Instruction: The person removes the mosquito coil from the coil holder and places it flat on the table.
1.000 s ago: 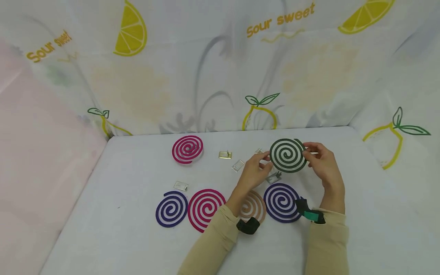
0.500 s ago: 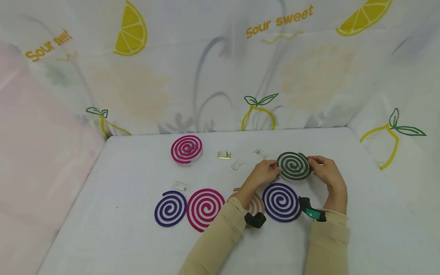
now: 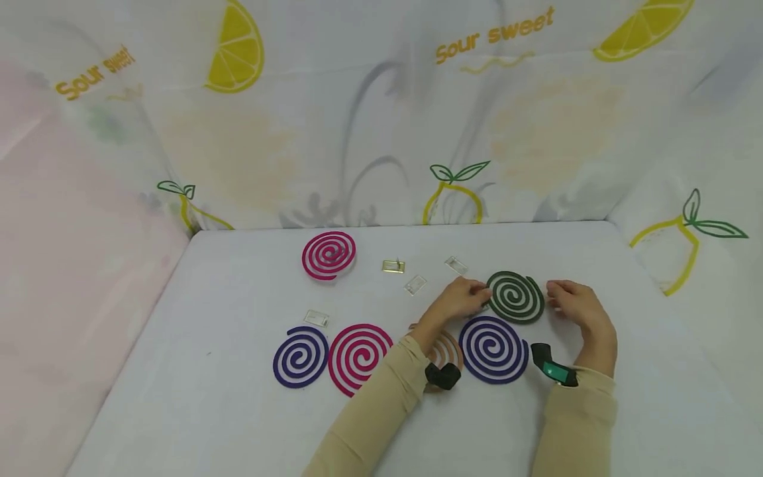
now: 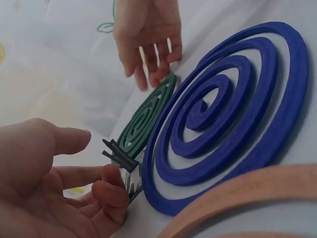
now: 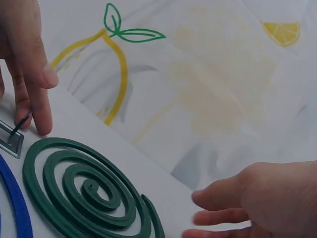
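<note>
A dark green mosquito coil (image 3: 511, 296) lies flat on the white table behind a blue mosquito coil (image 4: 292, 99). My left hand (image 3: 456, 299) is at the green coil's left edge, thumb and fingers apart in the left wrist view. Beside those fingers is a metal coil stand (image 4: 119, 154) with dark upright prongs, largely hidden by the hand in the head view. To the right of the green coil, my right hand (image 3: 575, 303) hovers with loosely bent fingers, and a gap shows between it and the coil in the right wrist view.
A tan coil (image 3: 456, 351) lies partly under my left forearm. Further left are a pink coil (image 3: 362, 358) and a second blue coil (image 3: 299, 358). Another pink coil (image 3: 330, 254) sits at the back. Several small metal stands (image 3: 393, 266) are scattered between. A printed cloth hangs behind.
Both hands lowered the green coil from the air to the table, slightly rightward. My right hand has let go and drawn away right; the left fingers have loosened at its edge.
</note>
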Motion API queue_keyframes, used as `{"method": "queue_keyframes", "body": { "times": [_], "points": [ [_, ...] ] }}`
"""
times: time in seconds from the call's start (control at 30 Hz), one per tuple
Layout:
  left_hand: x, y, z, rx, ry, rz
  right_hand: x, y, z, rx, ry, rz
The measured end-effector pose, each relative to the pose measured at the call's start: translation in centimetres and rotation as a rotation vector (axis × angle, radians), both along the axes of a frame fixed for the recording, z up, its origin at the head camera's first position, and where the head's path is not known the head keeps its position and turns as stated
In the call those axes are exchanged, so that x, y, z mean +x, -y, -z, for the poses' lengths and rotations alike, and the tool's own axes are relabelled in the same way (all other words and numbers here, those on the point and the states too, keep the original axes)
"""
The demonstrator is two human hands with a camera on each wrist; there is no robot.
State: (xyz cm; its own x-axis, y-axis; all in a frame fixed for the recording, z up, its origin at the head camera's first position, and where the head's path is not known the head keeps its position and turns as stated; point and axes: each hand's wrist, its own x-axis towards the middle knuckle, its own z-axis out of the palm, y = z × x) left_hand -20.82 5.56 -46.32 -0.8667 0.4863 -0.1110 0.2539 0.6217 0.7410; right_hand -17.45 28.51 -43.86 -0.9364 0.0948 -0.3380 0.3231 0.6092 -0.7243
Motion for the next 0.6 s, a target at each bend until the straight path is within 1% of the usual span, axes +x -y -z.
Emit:
{"method": "queue_keyframes", "body": {
  "times": [0.1,0.17,0.23,0.3,0.33,0.4,0.47,0.53,0.6],
  "points": [
    [0.0,0.1,-0.3,-0.009,-0.039,-0.013,-0.1,0.7,-0.4,-0.022,-0.087,0.077],
    [0.0,0.4,-0.8,-0.018,-0.074,-0.026,-0.3,1.6,-0.8,-0.026,-0.177,0.114],
    [0.0,1.2,-1.6,-0.016,-0.109,-0.036,-0.8,2.9,-1.2,-0.021,-0.272,0.111],
    [-0.1,2.4,-2.5,0.001,-0.148,-0.047,-1.3,4.5,-1.4,-0.025,-0.376,0.082],
    [-0.2,3.3,-3.1,0.015,-0.162,-0.052,-1.6,5.4,-1.5,-0.043,-0.43,0.062],
    [-0.4,5.4,-4.3,0.055,-0.19,-0.068,-2.1,7.6,-1.5,-0.126,-0.525,0.014],
    [-0.7,8.1,-5.1,0.099,-0.216,-0.094,-2.5,10.4,-1.5,-0.233,-0.575,-0.053],
    [-0.9,11.2,-5.8,0.134,-0.235,-0.137,-2.7,13.6,-1.3,-0.342,-0.571,-0.126],
    [-1.0,14.5,-6.1,0.14,-0.258,-0.212,-2.7,16.9,-1.0,-0.427,-0.521,-0.206]
  ]
}}
